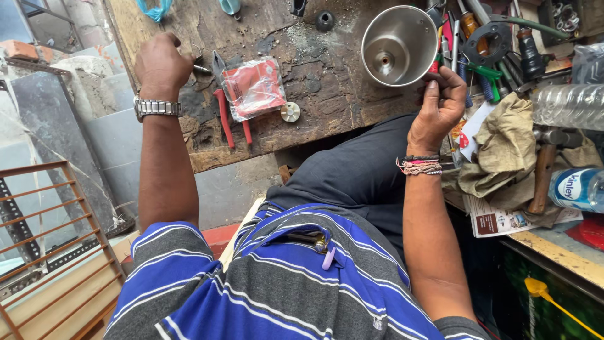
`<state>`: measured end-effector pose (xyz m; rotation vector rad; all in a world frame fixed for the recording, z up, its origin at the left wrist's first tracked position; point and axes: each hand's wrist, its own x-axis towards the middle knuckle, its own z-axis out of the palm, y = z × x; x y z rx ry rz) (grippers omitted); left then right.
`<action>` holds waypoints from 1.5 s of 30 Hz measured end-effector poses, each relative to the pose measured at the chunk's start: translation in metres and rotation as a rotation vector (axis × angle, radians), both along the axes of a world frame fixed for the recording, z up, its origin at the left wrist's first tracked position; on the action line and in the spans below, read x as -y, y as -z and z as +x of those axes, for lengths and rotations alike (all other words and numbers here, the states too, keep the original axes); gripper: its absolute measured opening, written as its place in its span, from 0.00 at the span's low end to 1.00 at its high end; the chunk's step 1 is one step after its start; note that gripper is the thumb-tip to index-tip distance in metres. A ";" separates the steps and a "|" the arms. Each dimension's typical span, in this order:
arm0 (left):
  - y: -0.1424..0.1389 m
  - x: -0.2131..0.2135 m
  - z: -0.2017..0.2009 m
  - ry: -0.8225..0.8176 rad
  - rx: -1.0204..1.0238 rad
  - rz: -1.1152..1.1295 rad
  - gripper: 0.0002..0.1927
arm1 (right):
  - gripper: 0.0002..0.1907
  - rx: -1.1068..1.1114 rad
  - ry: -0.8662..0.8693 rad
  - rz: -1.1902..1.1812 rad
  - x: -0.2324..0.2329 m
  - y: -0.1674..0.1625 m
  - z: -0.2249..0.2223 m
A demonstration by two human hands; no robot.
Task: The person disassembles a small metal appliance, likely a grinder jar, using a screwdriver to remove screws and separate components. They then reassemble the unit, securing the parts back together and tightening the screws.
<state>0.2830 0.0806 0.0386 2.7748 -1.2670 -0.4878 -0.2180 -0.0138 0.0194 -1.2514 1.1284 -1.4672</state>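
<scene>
My right hand [438, 110] grips the rim of a shiny steel cup [398, 45], tilted so its open mouth and a small fitting at its bottom face me. My left hand [162, 65] rests as a closed fist on the worn wooden bench [314, 75], fingers curled over a small metal piece [200, 66] at the bench's left part. Just right of that hand lie red-handled pliers [225, 107] and a small plastic bag with red contents [255, 88]. A round brass-coloured disc [290, 112] sits beside the bag.
Screwdrivers and other tools [484, 56] crowd the bench's right end. A beige cloth [503, 145], a wooden-handled hammer [544, 170], two plastic bottles [576, 189] and printed paper [497, 220] lie on the right shelf. A rusty metal rack [50, 239] stands lower left.
</scene>
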 end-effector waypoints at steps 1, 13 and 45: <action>0.004 -0.003 0.001 0.015 0.002 -0.030 0.22 | 0.11 -0.004 0.001 -0.002 0.000 0.000 0.000; 0.029 -0.004 0.009 -0.083 -0.568 -0.423 0.17 | 0.09 -0.058 0.009 -0.010 0.002 -0.002 -0.002; 0.031 0.031 -0.261 0.083 -1.995 -0.410 0.15 | 0.11 -0.672 -0.384 -0.267 -0.039 -0.050 0.035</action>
